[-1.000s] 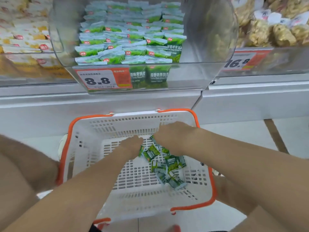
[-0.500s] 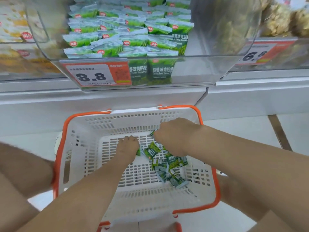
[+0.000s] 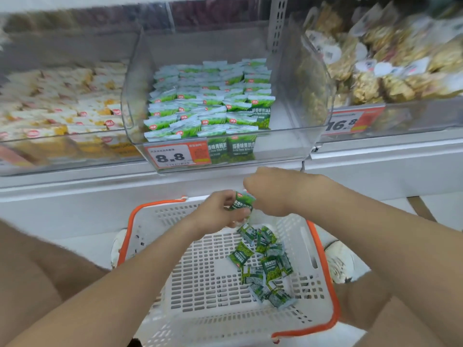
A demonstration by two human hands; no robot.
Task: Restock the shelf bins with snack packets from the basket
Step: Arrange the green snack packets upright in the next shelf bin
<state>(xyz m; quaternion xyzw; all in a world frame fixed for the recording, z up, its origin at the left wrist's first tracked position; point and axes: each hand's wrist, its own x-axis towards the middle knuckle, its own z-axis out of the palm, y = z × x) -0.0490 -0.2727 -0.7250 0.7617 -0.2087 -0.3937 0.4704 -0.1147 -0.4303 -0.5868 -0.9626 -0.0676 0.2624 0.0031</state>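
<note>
A white plastic basket with an orange rim (image 3: 155, 229) sits below the shelf (image 3: 100, 186), its loose heap of green snack packets (image 3: 263, 266) within reach of both arms. Over its far edge the left hand (image 3: 218, 212) pinches a green packet (image 3: 242, 202) and the right hand (image 3: 273, 191) curls against it (fingers hidden, so I cannot tell what it holds), the two held together probably to pool one batch. Beyond, the clear plastic shelf bin (image 3: 288, 144) has room at its right.

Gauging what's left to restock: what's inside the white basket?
A loose pile of green snack packets lies on the basket floor, right of centre. The left forearm covers part of the floor, so anything beneath it is hidden.
</note>
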